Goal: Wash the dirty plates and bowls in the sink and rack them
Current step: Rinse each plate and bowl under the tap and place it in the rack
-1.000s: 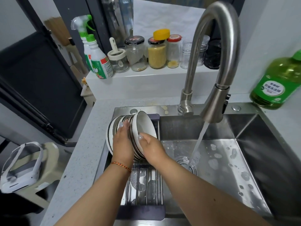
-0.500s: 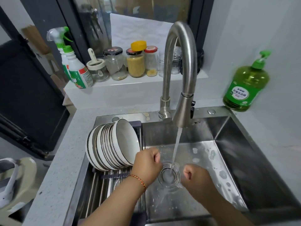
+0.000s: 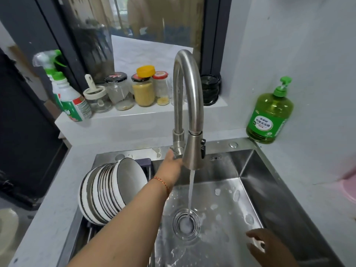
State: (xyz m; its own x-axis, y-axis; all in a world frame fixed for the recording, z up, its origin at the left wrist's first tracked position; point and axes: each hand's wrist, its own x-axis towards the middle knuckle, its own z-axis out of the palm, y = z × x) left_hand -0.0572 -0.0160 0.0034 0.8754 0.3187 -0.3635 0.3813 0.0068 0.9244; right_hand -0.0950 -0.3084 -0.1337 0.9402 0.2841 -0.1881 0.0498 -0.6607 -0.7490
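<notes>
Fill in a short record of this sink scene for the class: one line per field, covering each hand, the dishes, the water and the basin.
left hand: left hand reaches to the tap handle at the tap base; grip hidden
right hand: right hand open, low over the sink, holding nothing
dishes: bowls stand on edge in a row on the rack
water: stream runs into the drain
basin: no dishes, foam patches only

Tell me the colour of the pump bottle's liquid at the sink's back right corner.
Green, with a green pump and label; the pump bottle shows clearly in the head view.
</notes>
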